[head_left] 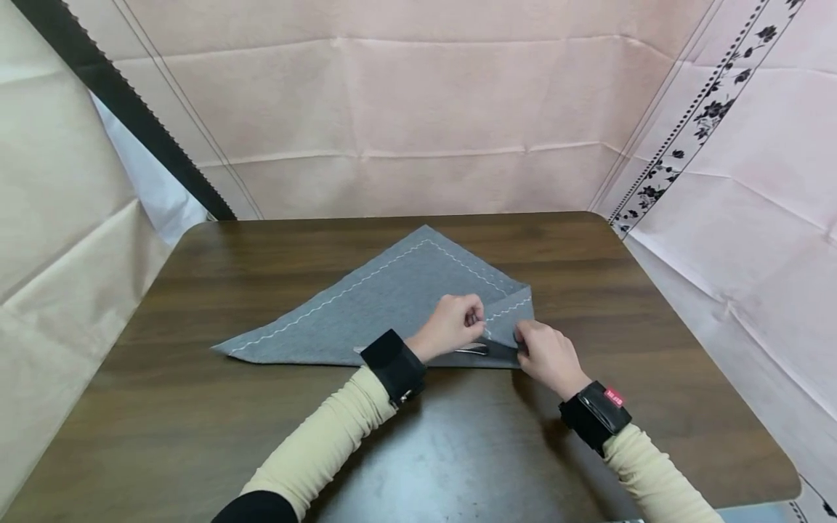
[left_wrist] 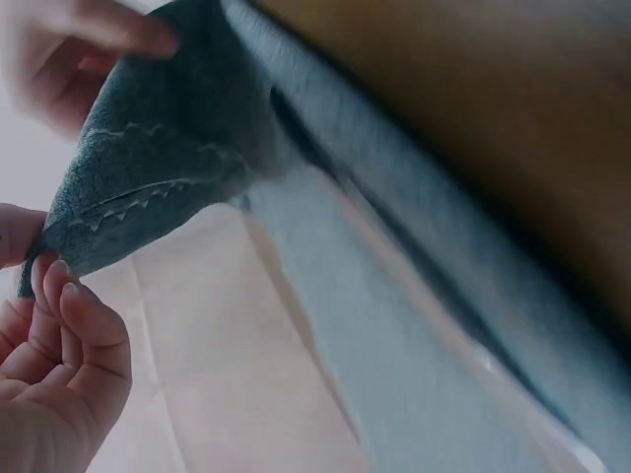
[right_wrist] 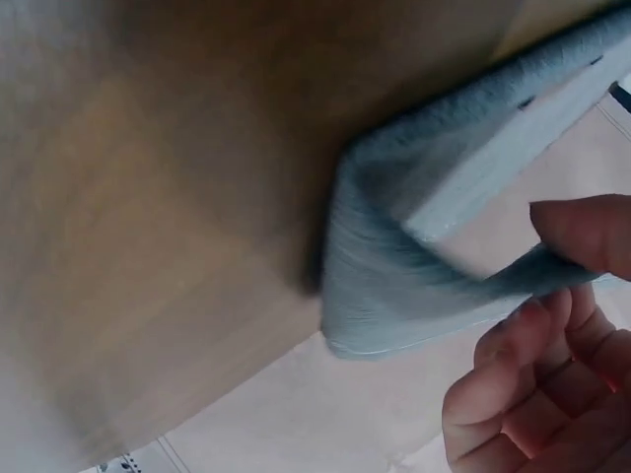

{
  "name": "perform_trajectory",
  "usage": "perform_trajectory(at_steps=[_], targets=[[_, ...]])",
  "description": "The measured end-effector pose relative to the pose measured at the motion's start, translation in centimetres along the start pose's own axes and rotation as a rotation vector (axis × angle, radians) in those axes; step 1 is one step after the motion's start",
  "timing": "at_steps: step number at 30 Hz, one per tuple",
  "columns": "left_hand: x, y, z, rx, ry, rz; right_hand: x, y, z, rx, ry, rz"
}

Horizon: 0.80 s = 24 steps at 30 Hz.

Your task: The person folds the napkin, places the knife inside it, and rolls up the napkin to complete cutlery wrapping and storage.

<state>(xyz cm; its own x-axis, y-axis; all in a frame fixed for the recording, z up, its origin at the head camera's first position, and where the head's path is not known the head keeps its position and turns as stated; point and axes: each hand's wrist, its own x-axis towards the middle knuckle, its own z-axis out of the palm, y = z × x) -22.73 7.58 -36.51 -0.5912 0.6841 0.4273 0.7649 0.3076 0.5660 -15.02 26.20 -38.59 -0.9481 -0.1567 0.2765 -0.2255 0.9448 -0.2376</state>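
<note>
A grey-blue cloth (head_left: pixel 373 298) with white zigzag stitching lies folded in a triangle on the table. At its right end a corner flap (head_left: pixel 513 309) is turned over and lifted off the layer below. My left hand (head_left: pixel 451 323) pinches the flap's tip between thumb and fingers, as the left wrist view shows close up. Farther right, my right hand (head_left: pixel 548 356) pinches the cloth's right edge; its thumb (right_wrist: pixel 582 235) presses on top. Along the front fold lies a slim shiny thing (head_left: pixel 472 349), partly hidden by my left hand and wrist; I cannot tell its kind.
The brown wooden table (head_left: pixel 196 428) has rounded corners and extends round the cloth on all sides. Behind it hangs a pale creased sheet (head_left: pixel 425 109). A dark band (head_left: pixel 137 116) runs down at the left, a flower-patterned strip (head_left: pixel 706 116) at the right.
</note>
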Motion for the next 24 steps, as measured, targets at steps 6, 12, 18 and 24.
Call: perform_trajectory(at_steps=[6, 12, 18, 24], targets=[[-1.6, -1.0, -3.4, -0.013, 0.066, -0.042, -0.2, -0.3, 1.0, 0.001, 0.0, -0.051], [-3.1, -2.2, -5.5, -0.011, 0.084, -0.07, -0.1, -1.1, 1.8, 0.017, -0.007, -0.082], [-5.3, -3.5, -6.8, 0.006, 0.105, -0.098, 0.2, -1.8, 2.6, 0.023, 0.009, -0.146], [-7.6, -4.8, -8.2, 0.02, 0.154, -0.102, 0.6, -2.2, 3.0, 0.033, -0.016, -0.205]])
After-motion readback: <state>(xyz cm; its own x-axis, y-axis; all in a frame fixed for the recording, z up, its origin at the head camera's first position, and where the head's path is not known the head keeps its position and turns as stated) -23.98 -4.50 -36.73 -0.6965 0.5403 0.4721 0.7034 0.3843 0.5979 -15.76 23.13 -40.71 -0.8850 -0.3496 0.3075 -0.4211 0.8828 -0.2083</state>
